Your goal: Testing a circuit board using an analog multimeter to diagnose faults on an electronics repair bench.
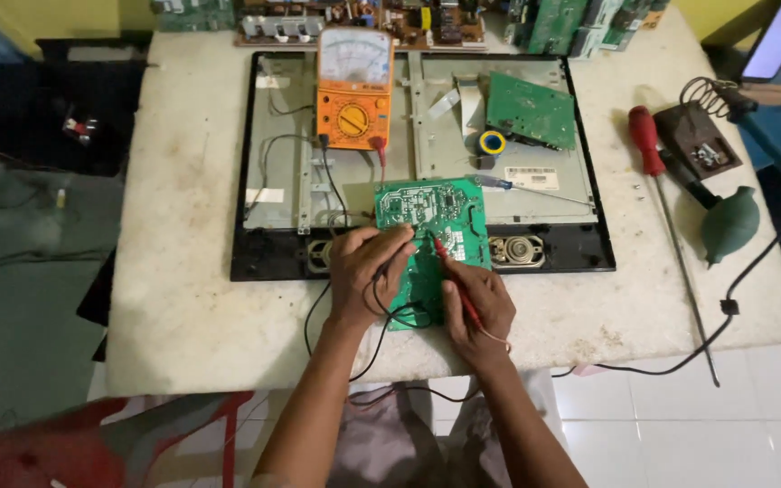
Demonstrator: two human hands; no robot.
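Head view: your left hand point(368, 267) pinches the black probe against the glossy green circuit board point(431, 230), which lies on the opened monitor's metal back point(354, 181). Your right hand point(481, 303) grips the slim red probe point(452, 271), tip on the board. Both leads run to the orange analog multimeter point(354, 90); probing looks underway, not finished.

1. My left hand point(365, 267) rests on the green circuit board point(428, 237), fingers pinching a black probe lead at the board's upper edge.
2. My right hand point(476, 303) holds the red test probe point(452, 276), tip angled onto the board.
3. Board lies across the lower rim of an opened flat-panel chassis point(354, 154) on the worn white table point(183, 271).
4. Orange analog multimeter point(354, 88) sits upright on the chassis; black and red leads run down to my hands.
5. Red-handled screwdriver point(657, 181) and green desoldering bulb point(729, 221) lie well right.
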